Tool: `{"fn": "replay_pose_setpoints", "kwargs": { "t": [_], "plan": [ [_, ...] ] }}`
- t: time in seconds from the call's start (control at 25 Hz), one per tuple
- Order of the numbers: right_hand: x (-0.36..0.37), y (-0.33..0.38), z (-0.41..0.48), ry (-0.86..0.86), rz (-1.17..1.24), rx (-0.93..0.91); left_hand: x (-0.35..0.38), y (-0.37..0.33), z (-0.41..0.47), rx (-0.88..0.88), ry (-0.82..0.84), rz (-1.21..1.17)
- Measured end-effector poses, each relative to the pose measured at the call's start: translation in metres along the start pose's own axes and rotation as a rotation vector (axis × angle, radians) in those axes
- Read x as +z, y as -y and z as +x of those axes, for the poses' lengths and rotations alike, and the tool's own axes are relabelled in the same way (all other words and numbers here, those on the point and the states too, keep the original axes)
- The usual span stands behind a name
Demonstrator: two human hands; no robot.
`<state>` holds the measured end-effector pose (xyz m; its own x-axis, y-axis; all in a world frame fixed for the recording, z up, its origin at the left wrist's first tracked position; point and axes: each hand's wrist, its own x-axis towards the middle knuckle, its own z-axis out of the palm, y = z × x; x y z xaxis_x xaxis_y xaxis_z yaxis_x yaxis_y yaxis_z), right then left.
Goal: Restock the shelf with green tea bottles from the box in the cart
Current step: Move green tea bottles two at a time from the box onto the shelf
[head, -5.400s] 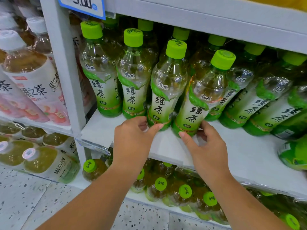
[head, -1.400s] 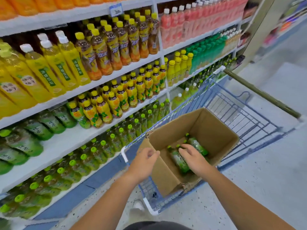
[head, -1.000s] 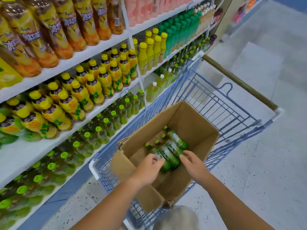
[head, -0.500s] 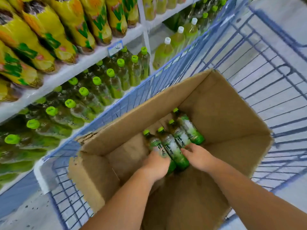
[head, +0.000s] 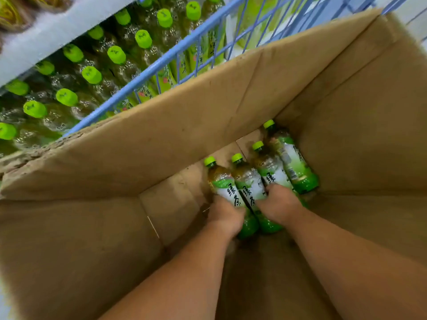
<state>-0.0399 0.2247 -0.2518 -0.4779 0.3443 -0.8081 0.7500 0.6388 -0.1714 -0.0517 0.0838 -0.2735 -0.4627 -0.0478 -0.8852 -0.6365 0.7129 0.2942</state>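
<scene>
Now four green tea bottles [head: 248, 188] lie at the cardboard box [head: 175, 144] bottom; since half a second ago, our left hand [head: 227, 217] and right hand [head: 280, 205] have closed around separate bottles, lift pending.

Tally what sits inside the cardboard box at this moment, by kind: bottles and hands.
Green tea bottles lying in the box: 4, namely first bottle, second bottle, third bottle, fourth bottle
Hands in the box: 2, namely left hand, right hand
Total: 6
</scene>
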Motion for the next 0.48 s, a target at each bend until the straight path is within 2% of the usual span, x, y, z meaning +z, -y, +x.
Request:
{"fn": "replay_pose_setpoints", "kwargs": {
  "t": [0.2,0.48],
  "plan": [
    [-0.001,0.007,0.006,-0.015,-0.211,-0.052,0.008,0.004,0.008,0.0,-0.09,-0.094],
    [-0.006,0.016,0.012,-0.047,-0.286,-0.065,0.003,0.01,0.014,-0.048,-0.044,-0.184]
  ]
}}
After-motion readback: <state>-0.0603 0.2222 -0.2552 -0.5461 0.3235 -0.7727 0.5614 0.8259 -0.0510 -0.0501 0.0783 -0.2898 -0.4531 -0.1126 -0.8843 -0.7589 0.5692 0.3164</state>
